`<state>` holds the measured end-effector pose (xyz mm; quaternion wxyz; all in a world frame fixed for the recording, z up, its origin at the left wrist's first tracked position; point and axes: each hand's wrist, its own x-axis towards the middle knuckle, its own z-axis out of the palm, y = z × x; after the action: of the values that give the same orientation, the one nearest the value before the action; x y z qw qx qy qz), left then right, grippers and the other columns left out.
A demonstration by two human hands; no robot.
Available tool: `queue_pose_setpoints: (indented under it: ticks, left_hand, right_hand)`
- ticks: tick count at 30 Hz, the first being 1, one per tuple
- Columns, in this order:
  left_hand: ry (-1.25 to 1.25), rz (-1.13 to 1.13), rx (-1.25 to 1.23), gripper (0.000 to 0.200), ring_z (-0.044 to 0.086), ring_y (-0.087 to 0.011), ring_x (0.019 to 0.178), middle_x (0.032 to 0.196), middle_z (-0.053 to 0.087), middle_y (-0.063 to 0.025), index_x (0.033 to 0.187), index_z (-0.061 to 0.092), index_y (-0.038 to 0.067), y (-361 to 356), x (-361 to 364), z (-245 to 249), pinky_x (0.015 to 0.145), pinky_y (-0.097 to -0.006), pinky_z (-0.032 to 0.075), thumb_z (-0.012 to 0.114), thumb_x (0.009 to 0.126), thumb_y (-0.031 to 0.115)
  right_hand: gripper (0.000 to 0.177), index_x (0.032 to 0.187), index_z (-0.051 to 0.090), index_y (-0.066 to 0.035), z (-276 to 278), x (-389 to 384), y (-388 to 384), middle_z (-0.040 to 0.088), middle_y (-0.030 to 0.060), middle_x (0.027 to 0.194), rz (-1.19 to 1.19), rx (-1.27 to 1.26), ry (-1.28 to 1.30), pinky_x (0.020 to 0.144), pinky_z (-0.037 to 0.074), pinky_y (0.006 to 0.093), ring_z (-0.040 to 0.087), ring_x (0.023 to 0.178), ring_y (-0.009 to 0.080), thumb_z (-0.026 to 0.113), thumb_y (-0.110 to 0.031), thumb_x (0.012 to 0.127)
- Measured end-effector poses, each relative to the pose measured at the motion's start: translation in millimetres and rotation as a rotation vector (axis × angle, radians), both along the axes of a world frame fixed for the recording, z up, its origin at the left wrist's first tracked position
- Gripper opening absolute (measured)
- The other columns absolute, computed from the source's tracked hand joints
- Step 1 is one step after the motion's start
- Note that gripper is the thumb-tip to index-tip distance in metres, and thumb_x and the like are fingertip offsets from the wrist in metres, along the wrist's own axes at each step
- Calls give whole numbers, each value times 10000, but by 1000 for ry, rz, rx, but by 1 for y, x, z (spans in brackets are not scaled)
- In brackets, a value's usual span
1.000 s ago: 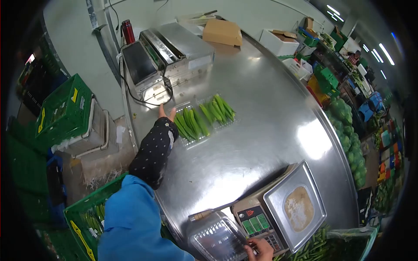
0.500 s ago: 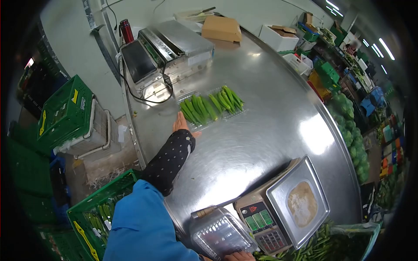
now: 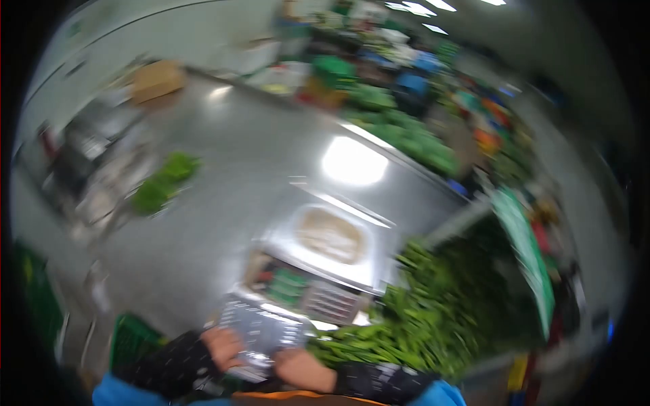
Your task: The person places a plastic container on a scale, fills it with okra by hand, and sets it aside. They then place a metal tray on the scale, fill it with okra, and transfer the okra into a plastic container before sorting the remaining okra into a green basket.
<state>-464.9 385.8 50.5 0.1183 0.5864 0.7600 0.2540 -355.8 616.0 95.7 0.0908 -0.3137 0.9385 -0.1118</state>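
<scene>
Left hand [image 3: 223,346] has pulled back from the okra packs [image 3: 162,181] far out on the tabletop [image 3: 223,155] and now meets the right hand [image 3: 301,369] at the near edge. The view has swung right as well, and everything is smeared by motion blur.

Both hands hold a clear tray [image 3: 263,330] between them, just in front of the body. The left grip is clamped on the tray's left edge, and the right grip is closed on its near right corner, as far as the blur lets one see. Dotted dark sleeves cover both forearms.

The tray sits just before the scale [image 3: 325,252], touching or overlapping its keypad end; which one cannot be told. The scale's pan bears a brownish patch. To the right of the scale lies a heap of loose okra [image 3: 413,325], near the right hand, with a green crate [image 3: 525,254] tilted beyond it. A cardboard box [image 3: 156,80] stands at the tabletop's far end, well apart from the hands.
</scene>
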Motion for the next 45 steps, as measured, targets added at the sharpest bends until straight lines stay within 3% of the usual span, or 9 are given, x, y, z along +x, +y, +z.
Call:
queue_pose_setpoints:
  ticks: [1,2,4,6,10,12,19,29,45]
  left_hand:
    - [101,-62,58,373,589,-272,775,823,627,-76,855,647,94,-4,2,-15,673,-427,441,777,577,304]
    - [183,-10,43,369,582,-275,763,739,598,-71,796,642,95,-1,11,-6,658,-422,439,788,500,260]
    - [234,-6,151,232,559,-289,723,695,561,-92,637,574,78,-3,15,-20,653,-429,416,739,502,170]
    - [210,-14,-15,104,559,-322,779,828,585,-149,825,581,57,4,21,3,702,-439,443,611,725,53]
    - [197,7,-76,93,564,-347,819,852,619,-159,791,637,70,3,22,1,748,-468,435,629,724,134]
    - [382,35,58,208,546,-298,737,693,548,-96,647,561,79,-8,22,-19,678,-431,399,715,534,162]
    - [217,97,30,164,538,-296,689,706,560,-81,735,593,90,8,34,22,634,-390,390,728,653,132]
    - [325,21,-21,131,545,-256,670,686,552,-53,745,607,81,30,40,96,622,-369,404,699,652,78]
    - [415,-6,143,212,549,-245,752,773,547,-60,805,582,67,73,31,131,707,-363,397,667,615,29]
  right_hand:
    - [110,669,597,-25,-26,15,-5,563,101,757,-104,-156,24,607,495,353,597,720,236,574,-132,653]
    - [115,661,596,-23,-48,28,-14,559,98,751,-220,-63,66,671,479,354,589,754,241,568,-134,659]
    - [121,651,598,-29,-50,36,-22,554,95,729,-249,49,171,736,441,346,570,779,242,563,-143,665]
    - [123,650,595,-39,-57,43,-23,549,97,707,-227,47,302,751,409,336,549,768,237,558,-156,660]
    - [128,653,590,-44,-55,43,-16,552,98,696,-236,-104,398,727,410,347,541,742,242,557,-167,652]
    - [126,656,577,-48,-48,41,-16,550,90,695,-233,-167,373,724,407,354,540,735,248,555,-172,646]
    - [77,662,551,-65,-45,43,-5,510,56,712,-268,-311,433,726,390,324,528,730,210,547,-138,689]
    - [47,652,523,-48,-2,44,12,500,100,705,-344,-587,514,687,408,363,508,706,261,558,-78,642]
    - [140,716,453,-34,24,55,42,439,129,701,-574,-567,460,622,403,396,479,679,312,563,17,647]
